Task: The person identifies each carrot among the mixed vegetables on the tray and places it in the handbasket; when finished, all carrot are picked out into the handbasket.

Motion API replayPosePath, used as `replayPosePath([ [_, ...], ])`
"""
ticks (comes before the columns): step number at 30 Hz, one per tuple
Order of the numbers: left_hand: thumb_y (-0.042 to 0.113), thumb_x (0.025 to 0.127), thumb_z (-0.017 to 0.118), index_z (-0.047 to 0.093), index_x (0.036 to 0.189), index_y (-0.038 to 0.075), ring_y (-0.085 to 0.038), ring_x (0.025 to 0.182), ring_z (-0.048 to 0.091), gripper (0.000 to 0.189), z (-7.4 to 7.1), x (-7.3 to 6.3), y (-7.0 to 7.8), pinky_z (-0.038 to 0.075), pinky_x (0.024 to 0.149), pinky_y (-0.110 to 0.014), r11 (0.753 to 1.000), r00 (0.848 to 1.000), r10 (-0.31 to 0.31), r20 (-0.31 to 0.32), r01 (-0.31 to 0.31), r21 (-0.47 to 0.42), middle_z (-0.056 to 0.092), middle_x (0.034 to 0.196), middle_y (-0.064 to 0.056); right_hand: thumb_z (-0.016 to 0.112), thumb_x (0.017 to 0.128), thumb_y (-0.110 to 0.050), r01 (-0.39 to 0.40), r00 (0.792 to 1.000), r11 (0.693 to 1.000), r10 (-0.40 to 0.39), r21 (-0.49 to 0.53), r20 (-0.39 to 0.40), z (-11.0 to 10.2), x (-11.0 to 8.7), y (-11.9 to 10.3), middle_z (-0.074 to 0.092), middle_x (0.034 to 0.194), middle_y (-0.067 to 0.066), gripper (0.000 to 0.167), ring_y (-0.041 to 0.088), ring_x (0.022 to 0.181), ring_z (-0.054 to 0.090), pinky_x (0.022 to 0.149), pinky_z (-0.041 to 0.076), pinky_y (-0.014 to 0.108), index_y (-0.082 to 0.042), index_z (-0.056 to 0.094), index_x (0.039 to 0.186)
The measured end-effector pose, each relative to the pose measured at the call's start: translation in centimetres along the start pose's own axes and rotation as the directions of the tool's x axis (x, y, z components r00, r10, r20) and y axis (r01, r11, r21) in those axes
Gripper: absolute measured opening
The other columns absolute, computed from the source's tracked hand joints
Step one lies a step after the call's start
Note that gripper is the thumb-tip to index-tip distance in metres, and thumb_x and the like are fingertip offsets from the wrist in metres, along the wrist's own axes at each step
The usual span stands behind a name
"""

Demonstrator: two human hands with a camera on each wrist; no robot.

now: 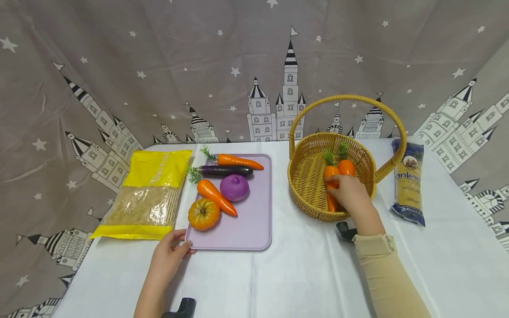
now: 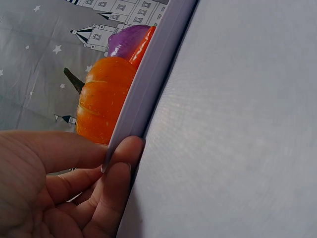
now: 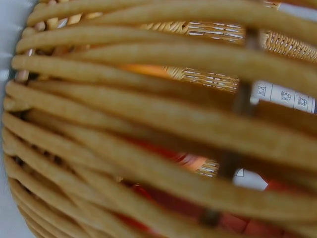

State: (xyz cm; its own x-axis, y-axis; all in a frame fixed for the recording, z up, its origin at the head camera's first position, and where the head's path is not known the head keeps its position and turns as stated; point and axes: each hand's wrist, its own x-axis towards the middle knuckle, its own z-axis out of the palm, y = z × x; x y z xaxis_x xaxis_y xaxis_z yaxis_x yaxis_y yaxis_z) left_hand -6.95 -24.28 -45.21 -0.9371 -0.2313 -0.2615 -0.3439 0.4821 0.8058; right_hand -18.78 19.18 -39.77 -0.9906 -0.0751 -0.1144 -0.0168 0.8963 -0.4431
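Note:
My left hand [image 1: 169, 254] pinches the near left corner of a lilac tray [image 1: 250, 227], with the tray's rim between thumb and fingers in the left wrist view. On the tray lie a small orange pumpkin [image 1: 204, 214], a purple onion [image 1: 234, 187], an eggplant [image 1: 226, 171] and two carrots, one at the back [image 1: 240, 161] and one in the middle [image 1: 216, 197]. My right hand [image 1: 351, 192] reaches into a wicker basket [image 1: 300, 205] and holds a carrot [image 1: 332, 201] there. A second carrot [image 1: 347, 167] lies beside it, partly hidden by the hand. Basket weave fills the right wrist view.
A yellow bag of pasta [image 1: 145, 194] lies left of the tray. To the basket's right is a blue-ended pasta packet [image 1: 408, 181]. The basket's tall handle [image 1: 347, 97] arches over it. A curtain printed with castles [image 1: 290, 88] hangs behind the white-covered table.

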Motion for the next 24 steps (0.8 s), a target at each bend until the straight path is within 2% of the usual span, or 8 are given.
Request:
replayPosePath([
  [10, 0.007, 0.094, 0.057, 0.047, 0.131, -0.007, -0.020, 0.078, 0.068, 0.041, 0.0, 0.0, -0.1, 0.057, 0.070, -0.025, 1.000, 1.000, -0.004, 0.004, 0.004, 0.004, 0.056, 0.114, -0.024, 0.061, 0.092, -0.016, -0.005, 1.000, 1.000, 0.005, 0.003, 0.007, -0.3, -0.3, 0.0, 0.058, 0.123, 0.028, 0.036, 0.047, 0.104, 0.055, 0.084, 0.047, 0.056, -0.004, 0.062, 0.125],
  [14, 0.007, 0.094, 0.057, 0.046, 0.131, -0.007, -0.020, 0.078, 0.068, 0.041, 0.0, 0.0, -0.1, 0.057, 0.071, -0.026, 1.000, 1.000, -0.005, 0.007, 0.005, 0.007, 0.056, 0.115, -0.025, 0.061, 0.092, -0.017, 0.010, 1.000, 1.000, -0.010, -0.002, -0.018, -1.1, -0.9, -0.5, 0.059, 0.121, 0.029, 0.037, 0.047, 0.102, 0.056, 0.079, 0.048, 0.055, -0.004, 0.061, 0.127],
  [16, 0.007, 0.094, 0.056, 0.046, 0.131, -0.008, -0.020, 0.078, 0.068, 0.041, 0.0, -0.1, 0.0, 0.057, 0.071, -0.026, 1.000, 1.000, -0.004, 0.007, 0.004, 0.003, 0.056, 0.114, -0.025, 0.061, 0.092, -0.018, 0.010, 0.999, 1.000, -0.011, -0.008, -0.039, -1.7, -1.3, -0.9, 0.059, 0.119, 0.029, 0.039, 0.044, 0.095, 0.057, 0.073, 0.048, 0.051, -0.005, 0.060, 0.129],
  [19, 0.006, 0.094, 0.056, 0.047, 0.131, -0.007, -0.020, 0.078, 0.068, 0.040, -0.1, -0.1, 0.1, 0.057, 0.070, -0.025, 1.000, 1.000, -0.004, 0.002, 0.004, 0.003, 0.056, 0.114, -0.025, 0.060, 0.093, -0.017, 0.020, 0.998, 1.000, -0.020, -0.001, -0.068, -2.7, -1.9, -1.6, 0.060, 0.107, 0.028, 0.041, 0.035, 0.075, 0.053, 0.059, 0.043, 0.042, -0.007, 0.058, 0.132],
  [22, 0.006, 0.094, 0.056, 0.047, 0.131, -0.007, -0.020, 0.078, 0.068, 0.040, -0.1, 0.0, 0.0, 0.057, 0.070, -0.026, 1.000, 1.000, -0.002, 0.002, 0.002, -0.001, 0.056, 0.115, -0.024, 0.061, 0.093, -0.017, 0.046, 0.994, 0.999, -0.043, 0.027, -0.102, -3.5, -2.6, -2.5, 0.059, 0.107, 0.024, 0.041, 0.027, 0.064, 0.045, 0.053, 0.036, 0.036, -0.009, 0.059, 0.133],
  [24, 0.006, 0.094, 0.056, 0.047, 0.131, -0.007, -0.020, 0.078, 0.068, 0.040, -0.1, 0.0, 0.0, 0.057, 0.070, -0.026, 1.000, 1.000, 0.000, 0.002, 0.000, -0.001, 0.056, 0.115, -0.024, 0.061, 0.093, -0.017, 0.077, 0.989, 0.996, -0.070, 0.046, -0.130, -4.0, -3.2, -3.1, 0.059, 0.113, 0.023, 0.040, 0.025, 0.065, 0.048, 0.055, 0.039, 0.036, -0.009, 0.059, 0.132],
])
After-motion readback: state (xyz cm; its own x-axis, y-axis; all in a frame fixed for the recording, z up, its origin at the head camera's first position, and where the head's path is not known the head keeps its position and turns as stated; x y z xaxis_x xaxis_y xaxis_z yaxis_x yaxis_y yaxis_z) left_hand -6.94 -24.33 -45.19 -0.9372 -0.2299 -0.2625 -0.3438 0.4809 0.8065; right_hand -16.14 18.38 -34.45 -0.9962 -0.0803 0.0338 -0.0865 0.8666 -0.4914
